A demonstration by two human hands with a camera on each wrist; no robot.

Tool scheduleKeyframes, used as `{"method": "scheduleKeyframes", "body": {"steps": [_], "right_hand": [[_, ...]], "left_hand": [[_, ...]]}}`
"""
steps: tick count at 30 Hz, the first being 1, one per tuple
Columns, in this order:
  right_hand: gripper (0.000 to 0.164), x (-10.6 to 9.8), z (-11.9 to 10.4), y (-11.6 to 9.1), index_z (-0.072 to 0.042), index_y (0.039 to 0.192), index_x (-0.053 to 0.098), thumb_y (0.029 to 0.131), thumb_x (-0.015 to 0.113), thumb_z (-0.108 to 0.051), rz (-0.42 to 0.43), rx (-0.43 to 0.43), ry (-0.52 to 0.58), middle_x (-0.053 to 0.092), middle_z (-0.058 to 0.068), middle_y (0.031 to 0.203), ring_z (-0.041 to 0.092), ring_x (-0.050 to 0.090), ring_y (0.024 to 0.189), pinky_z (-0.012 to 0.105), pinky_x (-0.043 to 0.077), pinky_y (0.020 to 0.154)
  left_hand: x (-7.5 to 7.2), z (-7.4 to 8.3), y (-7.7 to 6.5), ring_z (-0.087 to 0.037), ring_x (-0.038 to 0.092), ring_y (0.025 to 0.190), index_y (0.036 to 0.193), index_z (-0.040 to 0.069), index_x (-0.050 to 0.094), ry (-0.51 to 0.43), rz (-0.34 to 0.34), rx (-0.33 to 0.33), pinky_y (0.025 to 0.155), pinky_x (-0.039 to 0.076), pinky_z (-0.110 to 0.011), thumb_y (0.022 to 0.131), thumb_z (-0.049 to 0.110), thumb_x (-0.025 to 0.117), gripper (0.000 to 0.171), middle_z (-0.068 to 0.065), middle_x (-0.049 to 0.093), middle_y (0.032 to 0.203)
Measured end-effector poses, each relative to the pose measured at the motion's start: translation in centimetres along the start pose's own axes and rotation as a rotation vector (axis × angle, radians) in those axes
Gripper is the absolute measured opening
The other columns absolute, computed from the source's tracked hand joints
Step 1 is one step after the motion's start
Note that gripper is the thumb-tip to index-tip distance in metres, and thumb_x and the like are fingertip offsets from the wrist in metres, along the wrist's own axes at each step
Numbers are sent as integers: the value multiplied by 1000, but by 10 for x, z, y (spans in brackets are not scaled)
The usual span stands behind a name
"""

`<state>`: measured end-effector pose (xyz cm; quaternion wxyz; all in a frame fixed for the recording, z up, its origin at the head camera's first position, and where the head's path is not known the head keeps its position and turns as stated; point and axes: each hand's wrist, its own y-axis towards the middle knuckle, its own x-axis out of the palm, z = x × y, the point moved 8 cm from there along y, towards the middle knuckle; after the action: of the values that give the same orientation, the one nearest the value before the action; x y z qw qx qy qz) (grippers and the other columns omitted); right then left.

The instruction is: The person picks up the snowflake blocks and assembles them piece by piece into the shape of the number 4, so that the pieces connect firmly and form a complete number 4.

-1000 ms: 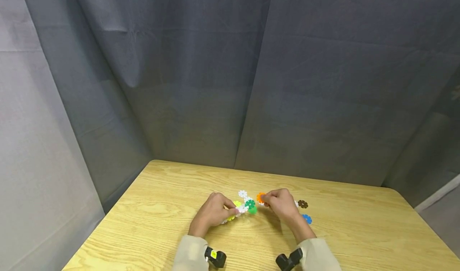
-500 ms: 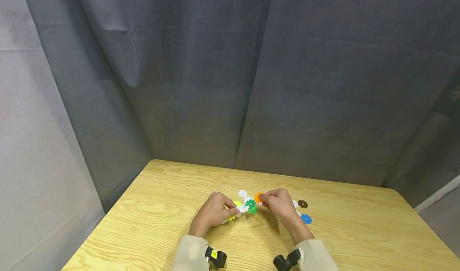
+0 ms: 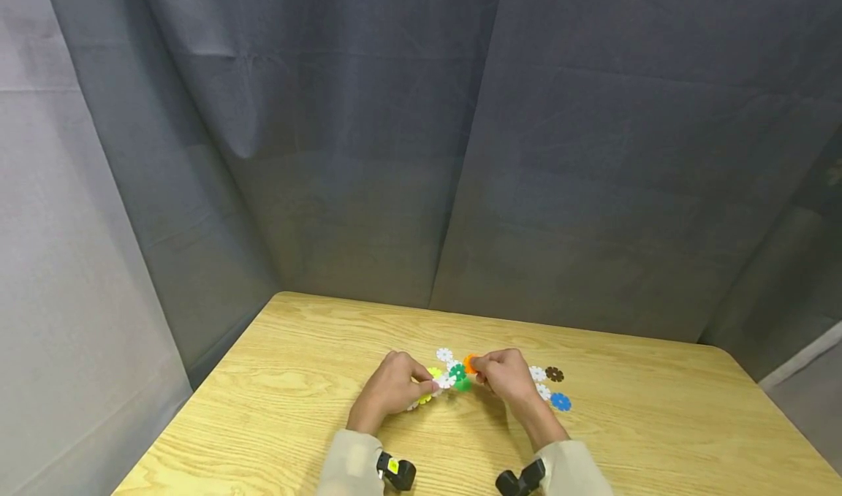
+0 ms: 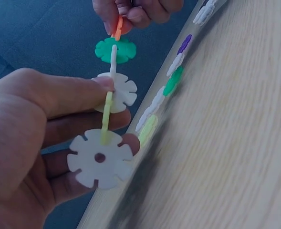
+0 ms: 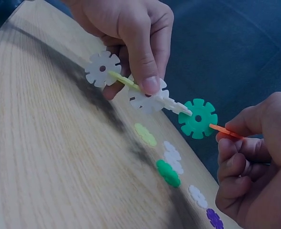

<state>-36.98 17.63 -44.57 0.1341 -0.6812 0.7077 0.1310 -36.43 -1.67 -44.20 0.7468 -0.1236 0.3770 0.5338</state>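
My left hand (image 3: 393, 385) pinches a chain of slotted snowflake discs between thumb and fingers. In the left wrist view, the near end of the chain is a white disc (image 4: 99, 159), followed by a yellow disc (image 4: 107, 117) seen edge-on and a white disc (image 4: 126, 92) under the thumb. Another white disc (image 5: 173, 106) joins on to a green disc (image 5: 198, 119) at the far end. My right hand (image 3: 506, 375) pinches an orange disc (image 5: 228, 132), its edge right at the green disc's rim.
Loose discs lie on the wooden table (image 3: 263, 394) below the hands: yellow (image 5: 145, 135), green (image 5: 168, 173), purple (image 5: 214, 218) and several white ones. Beyond the right hand are a brown disc (image 3: 555, 374) and a blue disc (image 3: 561, 402). A grey curtain (image 3: 368, 189) hangs behind.
My right hand has moved left with the orange disc, up to the green disc. White discs beside the brown and blue ones have come into view. The left hand stays nearly still.
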Motion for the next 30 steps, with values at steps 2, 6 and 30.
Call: {"method": "scheduleKeyframes", "body": {"steps": [2,6,30], "right_hand": [[27,0,0,-1,6,72,68,92,63,-10,-2,-3,-5,57,11,58,11,33,45,25,28,44],[28,1,2,-2,6,70,67,92,62,-10,-10,1,-5,54,10,57,11,31,45,25,26,43],[26,7,5,-7,7,77,68,96,58,-8,7,8,67,63,15,66,9,30,46,23,27,44]], "left_hand": [[0,1,0,-6,62,78,82,15,82,-7,4,3,73,52,-30,88,20,78,9,4,75,92],[0,4,0,-5,56,64,81,14,82,-9,11,26,65,49,-28,88,18,78,9,4,75,90],[-4,6,-1,-3,44,52,81,8,81,-28,67,65,49,38,-21,91,12,75,12,9,69,71]]}}
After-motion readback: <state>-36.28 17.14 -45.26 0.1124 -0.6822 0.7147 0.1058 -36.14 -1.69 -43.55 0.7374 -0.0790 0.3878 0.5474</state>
